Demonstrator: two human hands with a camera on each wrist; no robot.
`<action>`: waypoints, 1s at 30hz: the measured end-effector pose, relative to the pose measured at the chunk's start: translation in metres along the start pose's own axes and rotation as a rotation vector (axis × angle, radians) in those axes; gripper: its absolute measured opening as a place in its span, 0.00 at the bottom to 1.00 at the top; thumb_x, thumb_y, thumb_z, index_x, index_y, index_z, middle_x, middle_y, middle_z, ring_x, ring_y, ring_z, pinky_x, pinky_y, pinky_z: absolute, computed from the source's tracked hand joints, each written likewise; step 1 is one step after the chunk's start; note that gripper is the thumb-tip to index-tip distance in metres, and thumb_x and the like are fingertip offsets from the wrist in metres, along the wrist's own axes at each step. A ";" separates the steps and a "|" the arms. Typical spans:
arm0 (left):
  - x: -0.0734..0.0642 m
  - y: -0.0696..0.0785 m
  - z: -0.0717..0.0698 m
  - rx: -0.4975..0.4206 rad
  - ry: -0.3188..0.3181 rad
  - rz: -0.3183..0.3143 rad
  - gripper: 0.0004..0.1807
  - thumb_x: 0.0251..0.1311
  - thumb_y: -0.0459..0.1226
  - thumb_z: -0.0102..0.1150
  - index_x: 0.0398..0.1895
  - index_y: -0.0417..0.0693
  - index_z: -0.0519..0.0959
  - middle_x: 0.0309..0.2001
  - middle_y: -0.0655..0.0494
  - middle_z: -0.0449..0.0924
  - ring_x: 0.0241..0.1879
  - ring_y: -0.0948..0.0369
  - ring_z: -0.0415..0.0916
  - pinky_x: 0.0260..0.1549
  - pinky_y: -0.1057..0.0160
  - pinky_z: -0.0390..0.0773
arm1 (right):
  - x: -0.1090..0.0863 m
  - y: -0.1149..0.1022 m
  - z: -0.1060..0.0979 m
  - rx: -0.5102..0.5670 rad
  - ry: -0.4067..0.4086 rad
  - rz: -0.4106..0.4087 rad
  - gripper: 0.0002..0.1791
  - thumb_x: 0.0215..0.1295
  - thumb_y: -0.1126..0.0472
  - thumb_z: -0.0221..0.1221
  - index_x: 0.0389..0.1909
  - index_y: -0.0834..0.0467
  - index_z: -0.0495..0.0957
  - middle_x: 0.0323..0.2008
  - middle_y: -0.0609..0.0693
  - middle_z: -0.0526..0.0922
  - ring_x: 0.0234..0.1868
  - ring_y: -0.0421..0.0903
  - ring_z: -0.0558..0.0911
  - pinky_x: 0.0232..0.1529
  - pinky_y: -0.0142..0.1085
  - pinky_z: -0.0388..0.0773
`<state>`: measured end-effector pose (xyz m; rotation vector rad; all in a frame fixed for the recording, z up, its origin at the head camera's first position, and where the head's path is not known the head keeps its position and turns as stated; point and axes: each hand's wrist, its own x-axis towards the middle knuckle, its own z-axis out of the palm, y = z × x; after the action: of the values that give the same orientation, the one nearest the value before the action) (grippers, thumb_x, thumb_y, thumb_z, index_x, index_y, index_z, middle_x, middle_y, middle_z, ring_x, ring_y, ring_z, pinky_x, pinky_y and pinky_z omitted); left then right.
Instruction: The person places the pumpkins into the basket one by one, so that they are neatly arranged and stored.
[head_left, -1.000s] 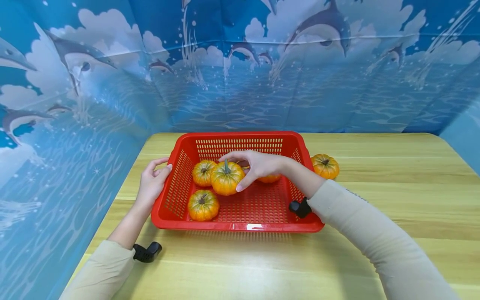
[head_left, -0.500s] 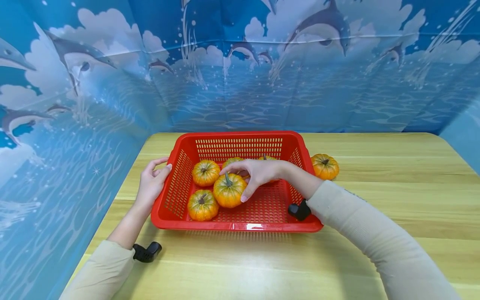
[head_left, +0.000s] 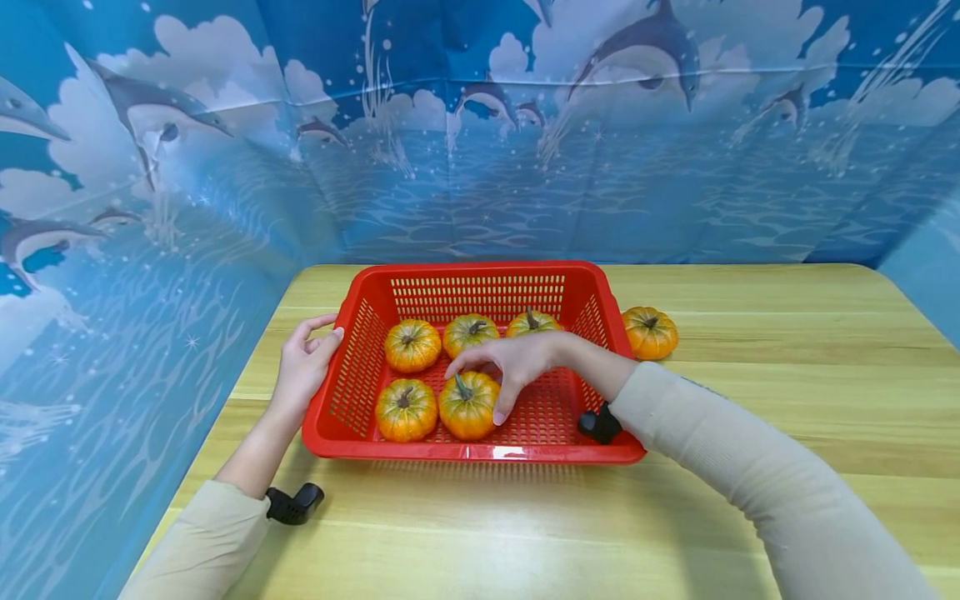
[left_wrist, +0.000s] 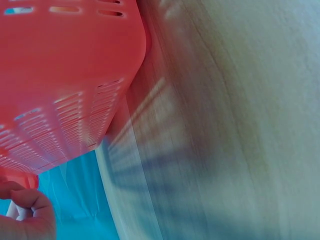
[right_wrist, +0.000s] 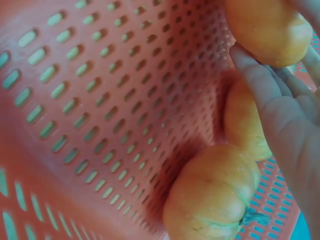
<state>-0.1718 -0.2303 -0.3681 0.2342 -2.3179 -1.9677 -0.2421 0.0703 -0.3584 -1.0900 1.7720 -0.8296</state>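
My left hand [head_left: 306, 367] grips the left rim of a red plastic basket [head_left: 480, 452], thumb on top; in the left wrist view its curled fingers [left_wrist: 37, 205] show at the basket's corner. Inside the basket, my right hand [head_left: 517, 364] holds a small orange pumpkin [head_left: 468, 408] with a green stem, thumb on its right side and fingers reaching over behind it. This pumpkin stands in the front row, right beside another pumpkin [head_left: 406, 411]. In the right wrist view, the held pumpkin [right_wrist: 270, 32] sits against the fingers at top right.
Along the back of the basket lie three more pumpkins: left [head_left: 412, 346], middle [head_left: 470, 333] and right [head_left: 534, 322], the last partly covered by my right hand. One pumpkin [head_left: 649, 333] lies outside, right of the basket, on the wooden table [head_left: 787, 375]. A dolphin-print cloth [head_left: 480, 167] hangs behind.
My right hand has brought the pumpkin toward the front of the basket and down, slightly right, beside the front-left one. The back pumpkins now show more. My left hand has stayed on the rim.
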 end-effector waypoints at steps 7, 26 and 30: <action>0.000 0.001 0.000 0.004 0.001 -0.006 0.25 0.66 0.43 0.50 0.63 0.45 0.63 0.31 0.55 0.77 0.25 0.63 0.80 0.27 0.63 0.82 | 0.003 0.003 0.003 0.024 -0.013 0.026 0.43 0.47 0.66 0.69 0.65 0.59 0.60 0.62 0.49 0.64 0.59 0.45 0.66 0.59 0.37 0.66; -0.001 0.002 0.000 -0.002 0.000 -0.013 0.24 0.66 0.42 0.50 0.63 0.45 0.63 0.32 0.56 0.77 0.26 0.63 0.80 0.28 0.64 0.82 | 0.006 0.005 0.004 0.026 -0.015 0.022 0.44 0.46 0.68 0.69 0.65 0.57 0.60 0.62 0.50 0.64 0.59 0.45 0.66 0.59 0.37 0.67; 0.000 0.001 0.000 0.003 0.001 -0.014 0.24 0.66 0.42 0.50 0.63 0.45 0.63 0.32 0.56 0.77 0.26 0.63 0.80 0.27 0.64 0.82 | 0.006 0.004 0.003 0.021 -0.016 0.019 0.44 0.46 0.68 0.69 0.66 0.57 0.60 0.62 0.50 0.63 0.59 0.46 0.66 0.59 0.37 0.67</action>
<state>-0.1715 -0.2299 -0.3668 0.2527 -2.3250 -1.9704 -0.2415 0.0663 -0.3648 -1.0620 1.7541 -0.8248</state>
